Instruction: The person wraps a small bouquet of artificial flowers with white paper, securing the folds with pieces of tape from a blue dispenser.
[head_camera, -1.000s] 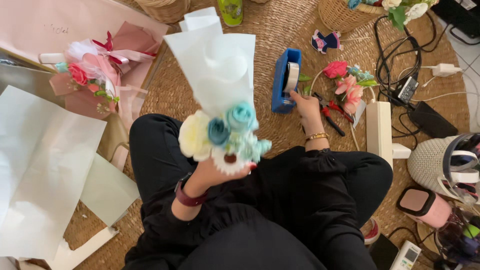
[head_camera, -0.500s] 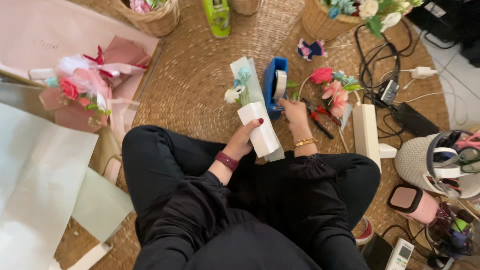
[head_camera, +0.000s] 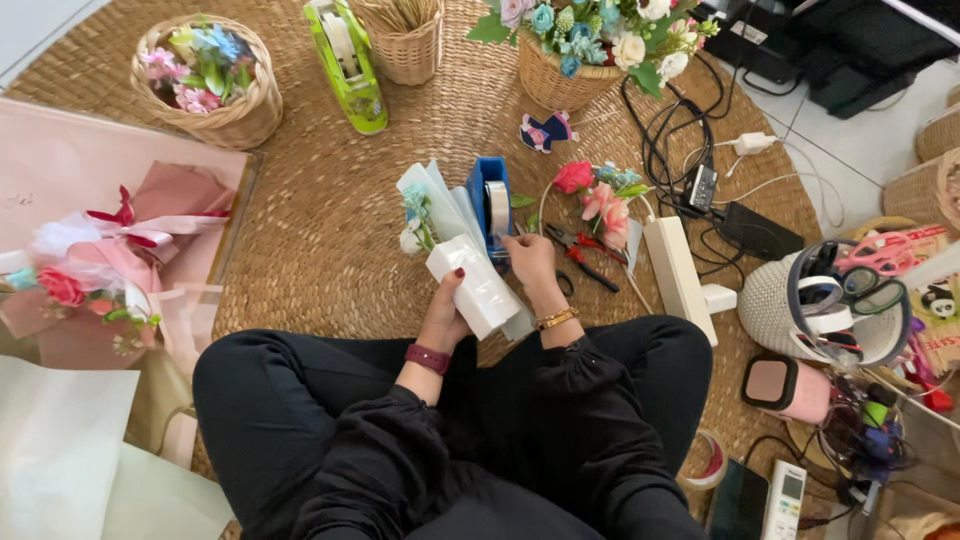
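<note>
Hands, two: left hand (head_camera: 447, 312) grips one white-wrapped bouquet (head_camera: 462, 265), right hand (head_camera: 530, 262) touches one blue tape dispenser (head_camera: 491, 203).

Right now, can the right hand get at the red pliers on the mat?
Probably yes. The right hand is at the blue tape dispenser, and the pliers lie just beside it on the mat with nothing over them. The left hand holds the white bouquet.

A small bouquet (head_camera: 455, 260) wrapped in white paper (little blue and white flowers peek out at its top) lies tilted over the woven mat, right beside a blue tape dispenser (head_camera: 490, 205) standing upright.
</note>
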